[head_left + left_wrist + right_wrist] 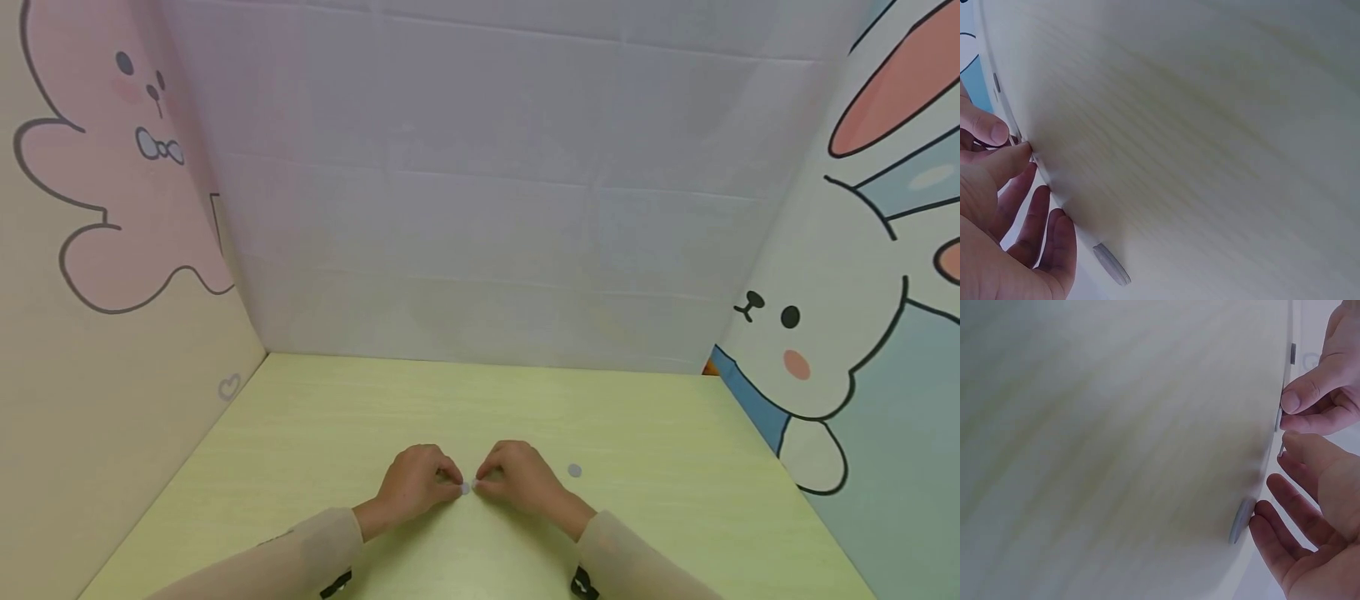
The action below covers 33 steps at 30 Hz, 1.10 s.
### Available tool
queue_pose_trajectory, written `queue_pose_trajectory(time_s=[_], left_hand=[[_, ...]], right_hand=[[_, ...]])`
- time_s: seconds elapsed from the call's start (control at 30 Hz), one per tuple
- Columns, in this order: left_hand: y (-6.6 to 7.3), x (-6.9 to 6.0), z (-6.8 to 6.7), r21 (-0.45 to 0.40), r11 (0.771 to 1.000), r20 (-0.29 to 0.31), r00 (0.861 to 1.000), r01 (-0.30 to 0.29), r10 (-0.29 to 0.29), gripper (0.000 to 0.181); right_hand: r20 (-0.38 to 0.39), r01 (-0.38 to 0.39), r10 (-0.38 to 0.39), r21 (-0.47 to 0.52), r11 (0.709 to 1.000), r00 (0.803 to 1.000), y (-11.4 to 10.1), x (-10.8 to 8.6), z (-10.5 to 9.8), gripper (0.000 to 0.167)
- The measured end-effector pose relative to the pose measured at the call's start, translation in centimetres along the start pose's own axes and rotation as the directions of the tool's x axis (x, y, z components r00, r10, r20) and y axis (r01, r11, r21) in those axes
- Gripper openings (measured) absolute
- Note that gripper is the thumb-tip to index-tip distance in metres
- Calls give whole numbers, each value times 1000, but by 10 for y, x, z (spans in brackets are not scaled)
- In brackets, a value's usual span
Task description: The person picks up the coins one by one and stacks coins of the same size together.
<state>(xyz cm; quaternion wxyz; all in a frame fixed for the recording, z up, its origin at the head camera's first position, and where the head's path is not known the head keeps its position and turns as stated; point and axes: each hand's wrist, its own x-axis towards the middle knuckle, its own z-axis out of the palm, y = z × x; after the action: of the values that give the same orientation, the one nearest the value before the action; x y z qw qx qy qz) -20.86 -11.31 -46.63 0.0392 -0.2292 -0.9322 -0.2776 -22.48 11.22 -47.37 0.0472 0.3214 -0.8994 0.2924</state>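
My left hand [417,482] pinches a small grey coin [465,488] between thumb and fingertip, low over the table. Facing it, my right hand [525,477] pinches a second coin [1282,449] the same way. The two coins are held close together near the table's middle; whether they touch I cannot tell. Another coin [574,470] lies flat to the right of my right hand. Beside the left hand's outer fingers, the left wrist view has a coin [1111,264] on the table, which the head view does not show.
The pale yellow-green table [360,400] ends at a whitish cloth backdrop [480,183]. Side panels with a pink cartoon figure [135,200] and a white rabbit [817,333] stand left and right.
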Motion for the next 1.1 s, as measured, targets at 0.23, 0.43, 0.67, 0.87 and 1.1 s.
queue_pose_trajectory(time_s=[0.23,0.43,0.67,0.87,1.1], left_hand=[[-1,0,0,-6,1000,3,1000,8,-8,8],[-2,0,0,-7,1000,1,1000,-7,7,8],[-2,0,-1,-28,1000,13,1000,-6,6,7],[-3,0,-2,-40,999,9,1000,-7,7,7],[-5,0,-1,-40,999,0,1000,-10,10,8]], right_hand=[[13,20,-20,-34,999,1000,-3,2,4,8],[18,25,-24,-34,999,1000,-6,3,5,9],[25,28,-28,-30,999,999,-11,5,4,7],[32,3,-2,-29,1000,999,-12,7,5,6],[19,-17,18,-27,999,1000,-12,7,9,7]])
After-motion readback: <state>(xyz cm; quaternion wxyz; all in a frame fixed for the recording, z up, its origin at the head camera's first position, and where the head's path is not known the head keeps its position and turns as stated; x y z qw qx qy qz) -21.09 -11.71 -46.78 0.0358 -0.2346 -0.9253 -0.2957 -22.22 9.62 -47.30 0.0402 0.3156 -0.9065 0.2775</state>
